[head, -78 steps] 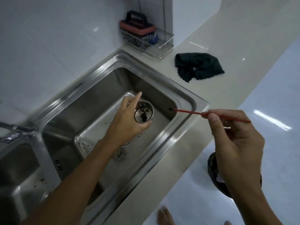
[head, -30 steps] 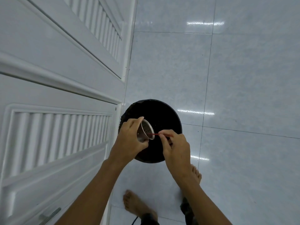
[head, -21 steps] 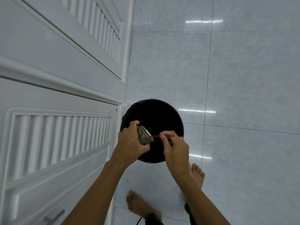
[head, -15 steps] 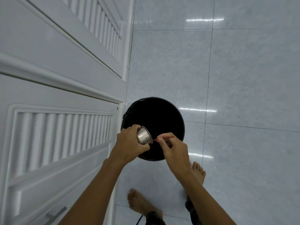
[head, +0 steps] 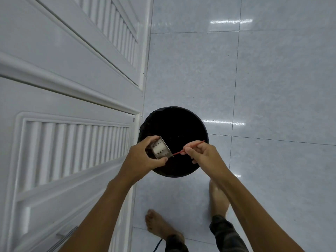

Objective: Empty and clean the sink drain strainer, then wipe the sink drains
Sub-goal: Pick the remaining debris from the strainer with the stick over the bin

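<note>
My left hand (head: 143, 159) grips the metal sink strainer (head: 161, 148), a small perforated cup tipped on its side with its mouth turned right and downward. It hangs over the black round trash bin (head: 181, 124) on the floor. My right hand (head: 203, 153) pinches a thin red stick (head: 189, 148). The stick's left tip reaches the strainer's rim. What is inside the strainer is hidden from this angle.
White louvred cabinet doors (head: 69, 142) fill the left side, with a metal handle (head: 63, 237) near the bottom. Glossy pale floor tiles (head: 272, 88) spread to the right. My bare feet (head: 160, 226) stand just behind the bin.
I turned from the sink to the bin on the floor. Over the last second the strainer has tipped further, mouth down toward the bin, while the stick works at its rim.
</note>
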`<control>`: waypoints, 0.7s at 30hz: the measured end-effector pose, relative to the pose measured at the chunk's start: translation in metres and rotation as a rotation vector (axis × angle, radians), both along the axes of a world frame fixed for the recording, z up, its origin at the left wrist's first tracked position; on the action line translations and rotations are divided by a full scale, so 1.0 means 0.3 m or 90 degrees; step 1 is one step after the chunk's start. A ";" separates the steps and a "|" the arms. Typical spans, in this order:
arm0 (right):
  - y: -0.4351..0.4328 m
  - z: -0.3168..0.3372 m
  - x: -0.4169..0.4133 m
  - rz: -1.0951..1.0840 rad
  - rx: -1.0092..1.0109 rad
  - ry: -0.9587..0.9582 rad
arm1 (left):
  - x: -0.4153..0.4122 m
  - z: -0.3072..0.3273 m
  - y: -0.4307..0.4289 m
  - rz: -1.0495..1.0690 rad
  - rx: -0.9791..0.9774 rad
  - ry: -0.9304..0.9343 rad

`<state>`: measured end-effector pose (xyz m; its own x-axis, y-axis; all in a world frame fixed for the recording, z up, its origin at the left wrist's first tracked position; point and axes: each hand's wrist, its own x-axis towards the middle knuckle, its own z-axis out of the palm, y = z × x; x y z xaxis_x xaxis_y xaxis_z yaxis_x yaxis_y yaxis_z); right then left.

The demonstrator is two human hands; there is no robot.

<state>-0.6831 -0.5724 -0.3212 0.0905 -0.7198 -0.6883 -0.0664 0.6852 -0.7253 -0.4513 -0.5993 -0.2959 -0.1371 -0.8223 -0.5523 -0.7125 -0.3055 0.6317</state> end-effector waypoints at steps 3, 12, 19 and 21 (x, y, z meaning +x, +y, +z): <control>-0.027 0.011 0.018 -0.042 -0.061 0.079 | -0.016 0.015 0.003 -0.020 0.002 0.030; 0.006 0.021 -0.009 -0.015 -0.045 0.060 | -0.018 0.044 -0.029 -0.024 -0.009 0.032; 0.037 0.027 0.053 -0.056 -0.065 0.080 | -0.043 0.010 -0.009 0.016 0.089 -0.086; 0.071 0.014 0.058 -0.001 -0.029 0.063 | -0.055 0.008 -0.009 0.002 0.112 -0.087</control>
